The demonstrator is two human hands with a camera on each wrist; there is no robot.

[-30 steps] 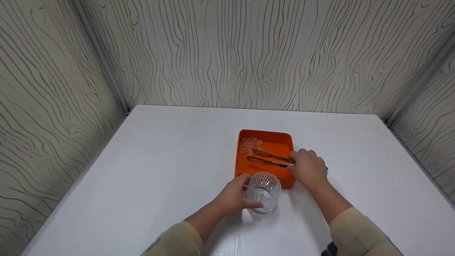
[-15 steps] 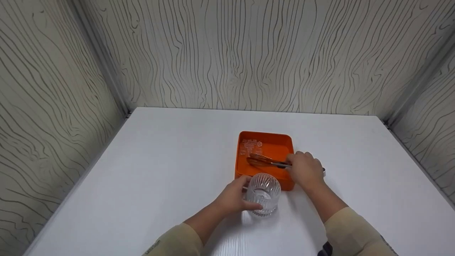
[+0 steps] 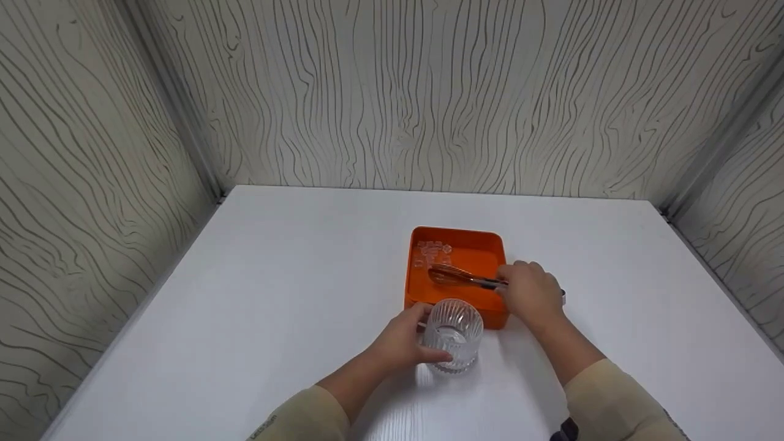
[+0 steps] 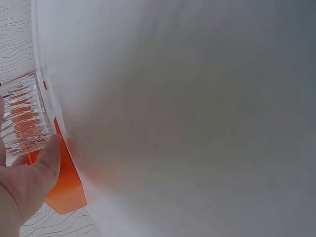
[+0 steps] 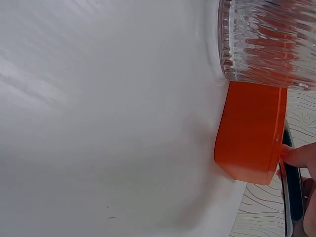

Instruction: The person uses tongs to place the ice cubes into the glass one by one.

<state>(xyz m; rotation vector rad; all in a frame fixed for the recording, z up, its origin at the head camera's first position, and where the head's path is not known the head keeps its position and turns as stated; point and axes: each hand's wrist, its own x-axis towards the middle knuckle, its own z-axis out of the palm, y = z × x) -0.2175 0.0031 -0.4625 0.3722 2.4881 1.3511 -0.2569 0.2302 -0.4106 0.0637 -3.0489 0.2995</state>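
The head view looks forward and down from above the near side of the worktop (image 3: 294, 263), far enough back to take in its whole far edge and the patterned wall (image 3: 392, 98). Both wrist views sit low and close, turned sideways, bare worktop filling most of each. All three share the glass (image 3: 456, 334) and orange box (image 3: 495, 318); head and right wrist also share the tongs (image 3: 453, 275).

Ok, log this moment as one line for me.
left hand: grips ribbed glass | right hand: holds tongs, tips over or inside orange tray | clear pieces: in tray's far-left part
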